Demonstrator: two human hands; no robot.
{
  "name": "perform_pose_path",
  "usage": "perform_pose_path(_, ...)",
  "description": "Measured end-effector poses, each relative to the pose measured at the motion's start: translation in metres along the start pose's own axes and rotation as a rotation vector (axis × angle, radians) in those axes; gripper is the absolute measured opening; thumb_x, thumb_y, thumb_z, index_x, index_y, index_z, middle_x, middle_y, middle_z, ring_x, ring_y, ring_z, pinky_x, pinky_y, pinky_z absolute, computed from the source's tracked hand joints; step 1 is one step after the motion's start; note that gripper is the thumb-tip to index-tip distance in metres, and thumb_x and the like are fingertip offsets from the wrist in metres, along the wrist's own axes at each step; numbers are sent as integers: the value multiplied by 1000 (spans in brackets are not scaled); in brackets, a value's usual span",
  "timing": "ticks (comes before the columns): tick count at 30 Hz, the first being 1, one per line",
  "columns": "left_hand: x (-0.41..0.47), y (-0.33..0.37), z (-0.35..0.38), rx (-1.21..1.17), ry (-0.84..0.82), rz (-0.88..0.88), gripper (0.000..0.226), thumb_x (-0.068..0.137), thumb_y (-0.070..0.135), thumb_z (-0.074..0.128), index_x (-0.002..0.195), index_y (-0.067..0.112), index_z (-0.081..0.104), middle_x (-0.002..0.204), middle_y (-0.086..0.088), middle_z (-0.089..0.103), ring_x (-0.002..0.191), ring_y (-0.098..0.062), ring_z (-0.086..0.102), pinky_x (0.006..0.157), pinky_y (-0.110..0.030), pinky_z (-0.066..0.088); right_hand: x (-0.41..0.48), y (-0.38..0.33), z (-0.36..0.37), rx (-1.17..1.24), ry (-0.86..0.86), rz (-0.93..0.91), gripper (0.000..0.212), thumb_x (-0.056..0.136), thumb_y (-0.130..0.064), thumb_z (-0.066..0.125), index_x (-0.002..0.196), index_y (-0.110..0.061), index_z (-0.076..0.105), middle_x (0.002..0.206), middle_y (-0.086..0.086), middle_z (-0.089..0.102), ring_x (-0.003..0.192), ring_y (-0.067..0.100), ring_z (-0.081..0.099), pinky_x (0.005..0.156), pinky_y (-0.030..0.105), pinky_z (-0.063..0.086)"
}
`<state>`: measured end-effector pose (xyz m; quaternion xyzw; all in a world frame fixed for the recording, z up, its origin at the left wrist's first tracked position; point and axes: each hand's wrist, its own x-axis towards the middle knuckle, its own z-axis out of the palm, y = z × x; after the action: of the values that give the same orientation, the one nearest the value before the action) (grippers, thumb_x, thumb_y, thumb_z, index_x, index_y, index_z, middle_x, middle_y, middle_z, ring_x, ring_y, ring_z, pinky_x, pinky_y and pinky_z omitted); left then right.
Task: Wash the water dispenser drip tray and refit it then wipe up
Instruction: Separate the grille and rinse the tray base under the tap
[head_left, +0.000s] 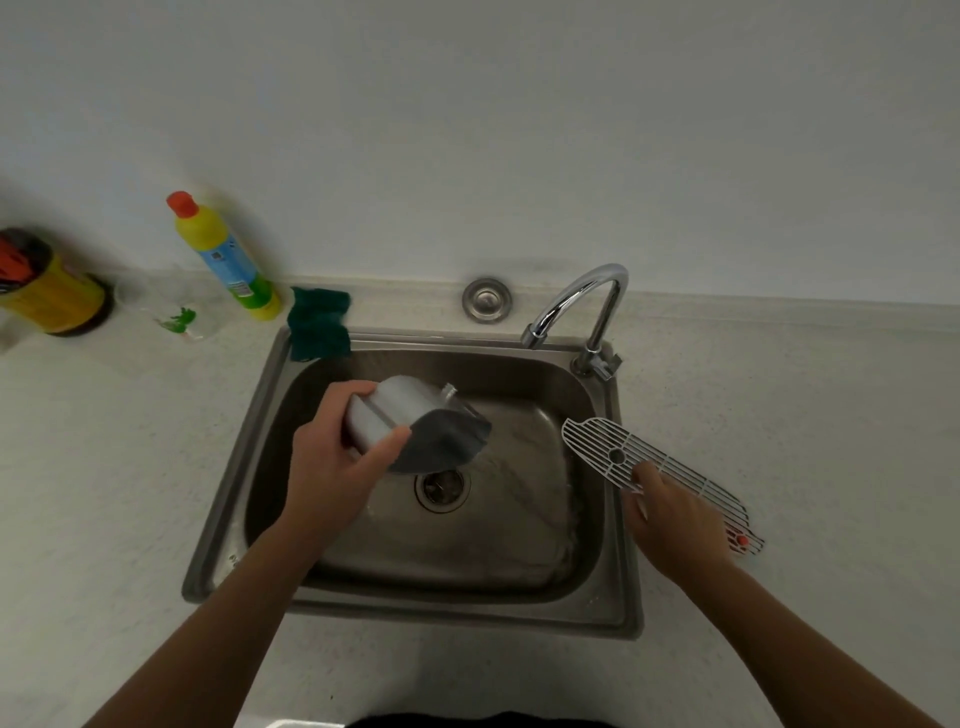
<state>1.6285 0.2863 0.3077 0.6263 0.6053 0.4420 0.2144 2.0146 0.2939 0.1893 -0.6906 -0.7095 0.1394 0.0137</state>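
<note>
My left hand (332, 457) grips the grey drip tray (415, 426) and holds it tilted over the steel sink (613, 597), above the drain (441, 486). The white slotted tray grille (623, 452) lies across the sink's right rim and the counter, with a small red float (742, 540) at its near end. My right hand (675, 519) rests on the grille, fingers curled over its near edge. Water lies in the sink bottom.
A chrome tap (582, 306) stands at the sink's back right, a round steel cap (487, 299) behind the sink. A green scouring pad (318, 322) sits at the back left corner. A yellow detergent bottle (223, 254), a clear cup (166, 306) and a yellow jar (47, 286) stand on the left counter.
</note>
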Motion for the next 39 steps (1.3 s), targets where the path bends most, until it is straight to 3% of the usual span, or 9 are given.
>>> perform_pose_path(5, 2, 4, -10, 259, -179, 264, 73, 83, 69, 62, 137, 22, 50, 118, 5, 65, 101, 5, 60, 80, -5, 47, 2, -16, -1, 22, -1, -47, 11, 103, -42, 47, 106, -32, 48, 82, -12, 58, 65, 2, 57, 65, 30, 57)
perform_pose_path(8, 3, 5, -12, 434, -240, 348, 85, 76, 66, 65, 141, 11, 55, 123, -11, 73, 102, -19, 72, 85, -28, 55, 3, -23, -4, 8, 15, -64, 9, 101, -43, 46, 101, -34, 47, 82, -13, 57, 64, 2, 55, 61, 30, 56)
perform_pose_path(11, 1, 1, -10, 377, -258, 301, 80, 78, 62, 67, 141, 14, 55, 125, -6, 72, 104, -17, 71, 87, -31, 57, 3, -28, -6, 4, 11, -78, 8, 99, -42, 48, 97, -34, 47, 79, -14, 55, 60, -2, 51, 53, 20, 42)
perform_pose_path(15, -1, -9, -4, 16, -3, 38, 42, 85, 44, 66, 124, 36, 52, 116, 32, 59, 102, 5, 63, 77, -11, 53, 6, -31, -10, 26, -18, -79, 10, 100, -40, 52, 94, -33, 49, 77, -13, 54, 59, -2, 51, 52, 15, 34)
perform_pose_path(21, -10, -40, 2, -481, 356, -616, 31, 89, 58, 60, 112, 38, 64, 121, -5, 62, 114, -27, 63, 70, -34, 60, 23, -42, -24, 67, -11, -91, 11, 100, -37, 55, 93, -31, 50, 76, -11, 54, 61, 2, 54, 55, 21, 46)
perform_pose_path(25, -17, -58, 4, -809, 463, -1000, 38, 84, 63, 65, 113, 38, 65, 124, -8, 65, 116, -30, 64, 81, -48, 62, 54, -49, -36, 173, 58, -38, 19, 100, -34, 59, 116, -26, 52, 88, -10, 59, 67, 2, 56, 58, 20, 40)
perform_pose_path(30, -15, -66, 21, -936, 442, -1180, 46, 81, 66, 68, 113, 33, 66, 125, -12, 65, 114, -35, 65, 79, -48, 62, 117, -52, -56, 153, 112, 78, 37, 100, -37, 56, 131, -23, 41, 94, -3, 50, 67, 15, 52, 56, 27, 36)
perform_pose_path(37, 13, -73, 50, -1044, 385, -1211, 52, 85, 65, 65, 122, 29, 67, 124, -14, 71, 113, -36, 69, 77, -48, 64, 171, -42, -57, -6, 52, 189, 23, 106, -38, 45, 91, -21, 47, 68, -3, 52, 56, 12, 49, 49, 26, 30)
perform_pose_path(39, 23, -74, 54, -1063, 383, -1213, 47, 87, 63, 65, 118, 29, 67, 121, -14, 72, 111, -36, 70, 77, -48, 64, 170, -44, -56, -54, 62, 145, 23, 106, -37, 44, 93, -19, 48, 67, -2, 54, 56, 17, 54, 51, 29, 39)
